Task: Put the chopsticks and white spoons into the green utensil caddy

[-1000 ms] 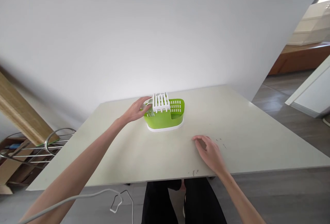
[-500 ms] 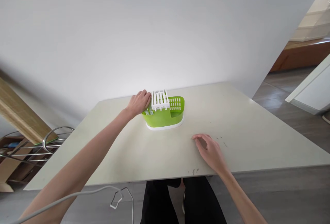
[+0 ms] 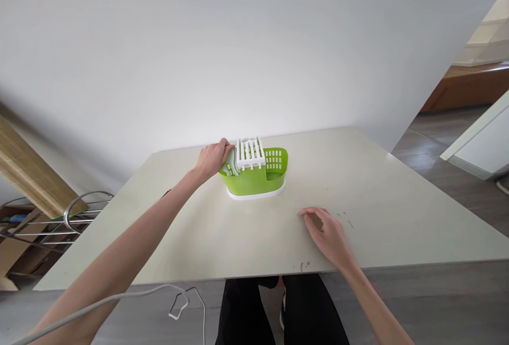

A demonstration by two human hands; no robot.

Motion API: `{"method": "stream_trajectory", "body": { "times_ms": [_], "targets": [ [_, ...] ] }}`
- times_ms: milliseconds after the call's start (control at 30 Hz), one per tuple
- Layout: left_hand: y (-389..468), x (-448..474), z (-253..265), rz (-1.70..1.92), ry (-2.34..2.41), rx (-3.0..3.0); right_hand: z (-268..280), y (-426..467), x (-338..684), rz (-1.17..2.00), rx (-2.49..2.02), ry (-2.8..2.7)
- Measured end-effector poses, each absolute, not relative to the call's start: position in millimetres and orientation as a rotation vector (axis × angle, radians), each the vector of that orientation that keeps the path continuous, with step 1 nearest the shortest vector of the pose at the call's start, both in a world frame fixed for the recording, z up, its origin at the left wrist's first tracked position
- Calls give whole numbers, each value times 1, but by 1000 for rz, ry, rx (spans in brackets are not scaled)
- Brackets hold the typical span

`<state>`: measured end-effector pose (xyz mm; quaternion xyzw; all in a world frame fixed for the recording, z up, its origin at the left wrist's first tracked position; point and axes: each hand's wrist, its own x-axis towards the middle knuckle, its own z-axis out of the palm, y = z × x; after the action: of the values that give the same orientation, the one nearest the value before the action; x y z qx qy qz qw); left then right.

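A green plastic utensil basket [image 3: 254, 182] with a white base stands towards the back of the table. A white slotted rack [image 3: 251, 152] sits across its top. Pale utensils [image 3: 233, 162], spoon-like in shape, stand in the basket's left end. My left hand [image 3: 213, 158] is at that end, its fingers closed beside the utensils; what is in its grasp is hidden by the fingers. My right hand [image 3: 326, 232] rests on the tabletop to the front right of the basket, loosely curved, with nothing in it.
The pale table [image 3: 382, 202] backs onto a white wall [image 3: 254, 59]. A grey cable [image 3: 131, 294] runs across the lower left in front of my left forearm. To the left stand a metal rack [image 3: 75, 220] and a leaning wooden board [image 3: 35, 162]. A small dark thing shows behind my forearm.
My left hand has shifted slightly left relative to the basket, showing more of the pale utensils. The view has moved a little. My right hand stays in the same pose.
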<state>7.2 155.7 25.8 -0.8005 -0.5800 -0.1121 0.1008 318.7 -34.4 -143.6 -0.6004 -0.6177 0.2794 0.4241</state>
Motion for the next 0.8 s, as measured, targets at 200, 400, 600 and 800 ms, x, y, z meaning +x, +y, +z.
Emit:
{"method": "stream_trajectory", "body": {
  "times_ms": [200, 400, 600, 800],
  "targets": [
    [158, 3, 31, -416, -1701, -2357, -144, -35, 319, 704, -1502, -1546],
    [157, 3, 40, -610, -1694, -2254, -145, -36, 319, 699, -1508, -1549],
    [165, -5, 44, -929, -1708, -2285, -146, -36, 320, 708, -1518, -1549],
    [172, -11, 50, -1156, -1751, -2304, -144, -36, 319, 703, -1527, -1548]
  ]
}}
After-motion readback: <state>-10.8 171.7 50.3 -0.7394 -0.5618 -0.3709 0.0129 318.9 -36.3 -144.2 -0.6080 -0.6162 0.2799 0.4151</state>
